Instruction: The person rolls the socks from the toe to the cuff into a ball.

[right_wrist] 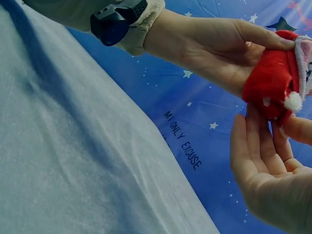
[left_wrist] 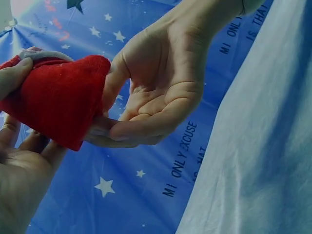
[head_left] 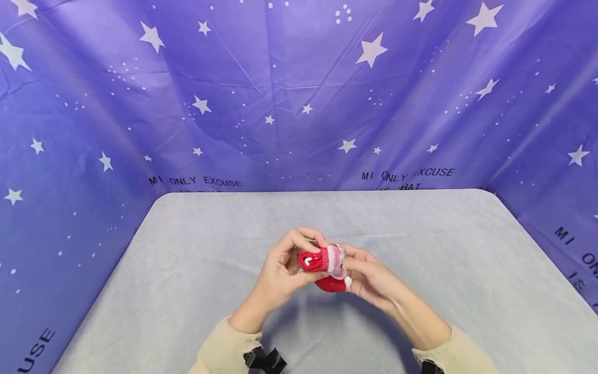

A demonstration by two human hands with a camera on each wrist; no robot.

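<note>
Both hands hold a small red plush toy (head_left: 333, 285) up over the table. It has a knitted red part, a white band (head_left: 331, 259), a pink fuzzy part and a white pompom (right_wrist: 293, 102). My left hand (head_left: 276, 272) grips the red end, thumb on one side and fingers on the other. At the opposite end, my right hand (head_left: 379, 283) pinches the toy near the pompom, its palm turned up. The left wrist view shows a plain red cloth face (left_wrist: 58, 97) with the right fingertips at its edge.
A table with a pale grey cloth (head_left: 210, 234) lies under the hands. Behind and beside it hangs a purple-blue curtain (head_left: 280, 78) with white stars and printed words. Black wrist devices (head_left: 264, 359) sit at the beige sleeves (head_left: 224, 348).
</note>
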